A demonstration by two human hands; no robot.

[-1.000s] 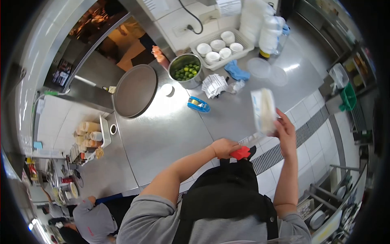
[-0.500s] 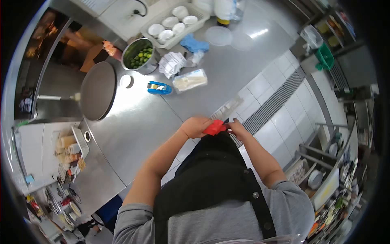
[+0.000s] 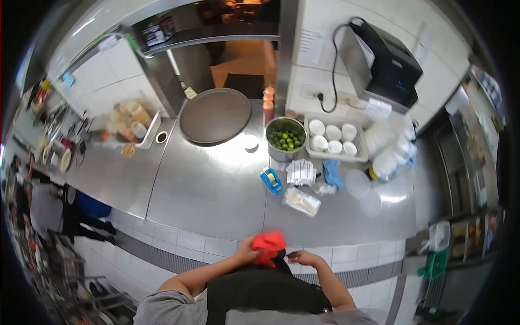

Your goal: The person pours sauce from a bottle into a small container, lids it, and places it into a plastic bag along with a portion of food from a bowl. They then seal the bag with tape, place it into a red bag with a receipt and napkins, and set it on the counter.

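Note:
My left hand (image 3: pixel 247 251) is closed on a bright red cloth (image 3: pixel 269 245), held at waist height in front of my dark apron (image 3: pixel 265 290). Just right of the cloth, my right hand (image 3: pixel 304 259) has its fingers bent around a small dark item that I cannot make out. Beyond my hands, on the steel counter (image 3: pixel 211 189), lie a blue tape dispenser (image 3: pixel 271 182), a clear pack of pale items (image 3: pixel 301 202), a bunch of striped white packets (image 3: pixel 301 172) and a blue cloth (image 3: pixel 332 173).
A pot of green limes (image 3: pixel 285 140) stands beside a basket (image 3: pixel 346 157) of white cups. Left of them lie a small white cup (image 3: pixel 251 143) and a round brown tray (image 3: pixel 215 116). At far left another person (image 3: pixel 47 208) stands near a blue bin (image 3: pixel 93 206).
The view has turned and lifted, bringing the wall device and the counter's back into sight. The red cloth now looks larger and more spread out in my left hand.

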